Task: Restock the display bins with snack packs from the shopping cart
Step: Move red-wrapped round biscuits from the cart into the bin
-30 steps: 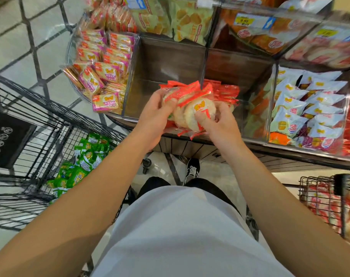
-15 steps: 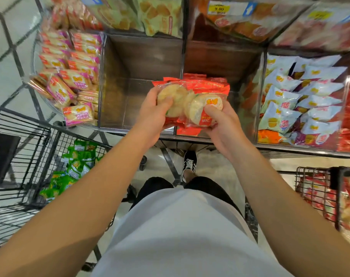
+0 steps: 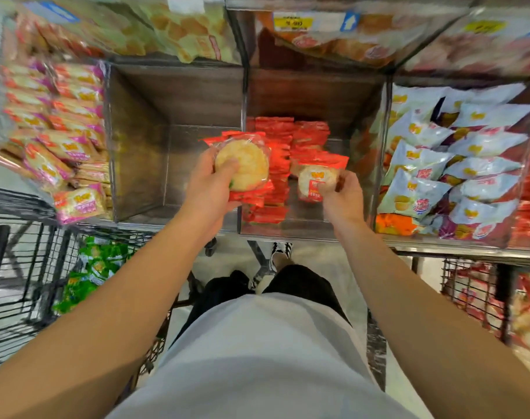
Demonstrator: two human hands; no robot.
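My left hand (image 3: 207, 189) is gripping a stack of red snack packs (image 3: 242, 166) over the divider between the two middle bins. My right hand (image 3: 342, 193) is pinching a single red pack (image 3: 316, 179) inside the right-middle bin (image 3: 288, 229), beside the red packs (image 3: 288, 137) stacked there. The shopping cart (image 3: 24, 267) with green packs (image 3: 91, 273) is sitting near left.

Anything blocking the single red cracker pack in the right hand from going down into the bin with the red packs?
Nothing visible. The right hand pinches the red round-cracker pack over the open-topped clear bin, above bare floor beside the stacked red packs. The left hand holds its red bundle off to the left.
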